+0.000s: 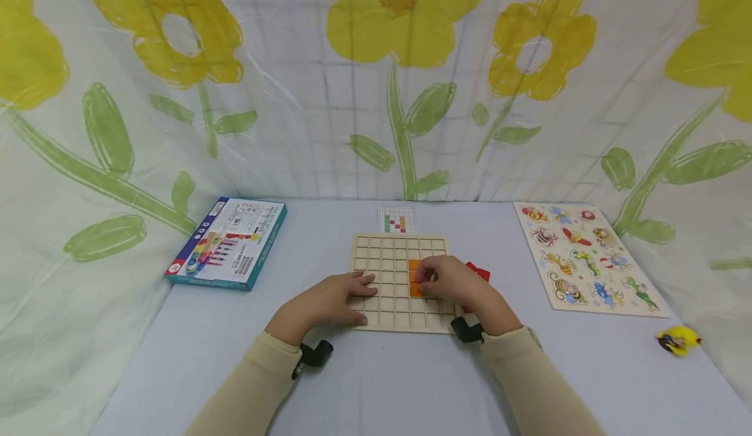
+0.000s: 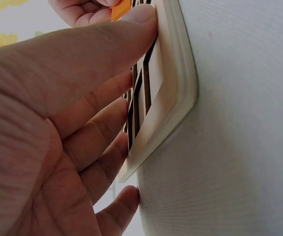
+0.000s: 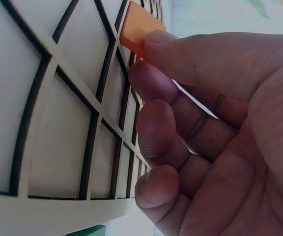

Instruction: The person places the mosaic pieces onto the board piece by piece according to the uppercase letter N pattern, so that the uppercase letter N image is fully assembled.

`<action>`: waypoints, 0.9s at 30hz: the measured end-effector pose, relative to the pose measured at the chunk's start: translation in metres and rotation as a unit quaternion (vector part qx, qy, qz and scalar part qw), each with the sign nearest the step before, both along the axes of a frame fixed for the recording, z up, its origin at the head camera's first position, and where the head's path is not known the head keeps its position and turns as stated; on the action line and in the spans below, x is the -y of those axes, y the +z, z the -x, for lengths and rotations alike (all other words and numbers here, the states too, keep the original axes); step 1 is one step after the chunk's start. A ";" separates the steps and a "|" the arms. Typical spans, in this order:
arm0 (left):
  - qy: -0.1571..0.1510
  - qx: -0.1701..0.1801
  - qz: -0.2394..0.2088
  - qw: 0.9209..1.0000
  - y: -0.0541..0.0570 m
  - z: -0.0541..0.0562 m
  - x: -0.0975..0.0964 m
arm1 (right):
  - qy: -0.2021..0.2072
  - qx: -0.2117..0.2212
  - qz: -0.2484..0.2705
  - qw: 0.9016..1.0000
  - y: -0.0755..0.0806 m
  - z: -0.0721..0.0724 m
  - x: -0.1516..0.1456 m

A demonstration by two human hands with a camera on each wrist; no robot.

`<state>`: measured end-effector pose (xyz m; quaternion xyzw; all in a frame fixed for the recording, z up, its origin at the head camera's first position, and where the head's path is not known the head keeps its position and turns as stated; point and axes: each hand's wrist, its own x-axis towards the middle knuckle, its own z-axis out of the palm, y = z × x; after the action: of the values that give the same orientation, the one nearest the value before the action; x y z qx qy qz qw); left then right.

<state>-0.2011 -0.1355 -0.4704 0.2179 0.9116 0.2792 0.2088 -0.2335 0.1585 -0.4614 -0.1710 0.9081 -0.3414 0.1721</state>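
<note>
A wooden grid board [image 1: 388, 320] lies flat on the table in front of the person. The left hand [image 1: 335, 299] rests on its left side with fingers spread, the thumb near the front edge. In the right wrist view, the thumb and index finger of the right hand [image 3: 195, 108] pinch an orange square tile [image 3: 139, 27] at the grid surface. In the head view, orange tiles [image 1: 414, 265] stand in one column of the board, partly covered by the right fingers. Red tiles [image 1: 483, 273] lie beside the board, partly hidden behind the right hand.
A small pattern card [image 1: 397, 220] lies behind the board. On the left is a boxed toy [image 1: 226, 243]; on the right, an insect picture board [image 1: 587, 256] and a yellow toy figure [image 1: 678, 340]. A green piece [image 3: 88, 231] shows past the board's edge.
</note>
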 end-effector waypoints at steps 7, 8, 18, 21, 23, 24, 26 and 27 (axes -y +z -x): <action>-0.001 -0.002 0.003 1.000 0.001 0.000 -0.001 | 0.007 -0.005 -0.015 1.000 -0.001 -0.001 0.002; -0.001 -0.001 0.003 1.000 0.001 0.000 -0.001 | 0.008 -0.006 -0.020 1.000 -0.001 0.000 0.002; -0.003 -0.006 -0.002 1.000 0.003 -0.001 -0.001 | 0.010 -0.021 -0.031 0.999 0.006 0.000 -0.005; -0.003 -0.004 0.000 1.000 0.004 -0.001 -0.002 | -0.015 -0.035 -0.023 0.999 0.017 0.003 -0.022; -0.002 -0.001 0.001 1.000 0.005 -0.002 -0.003 | -0.039 -0.049 -0.021 0.998 0.025 0.005 -0.039; -0.001 0.000 0.002 1.000 0.005 -0.002 -0.003 | -0.052 -0.050 -0.018 0.997 0.028 0.005 -0.048; -0.001 0.000 0.006 1.000 0.005 -0.002 -0.003 | -0.073 -0.056 -0.022 0.996 0.032 0.006 -0.066; 0.000 0.002 0.008 1.000 0.005 -0.002 -0.002 | -0.085 -0.056 -0.028 0.994 0.033 0.006 -0.074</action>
<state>-0.1987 -0.1332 -0.4650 0.2160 0.9133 0.2721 0.2124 -0.2393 0.2325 -0.4287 -0.1076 0.9365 -0.3196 0.0963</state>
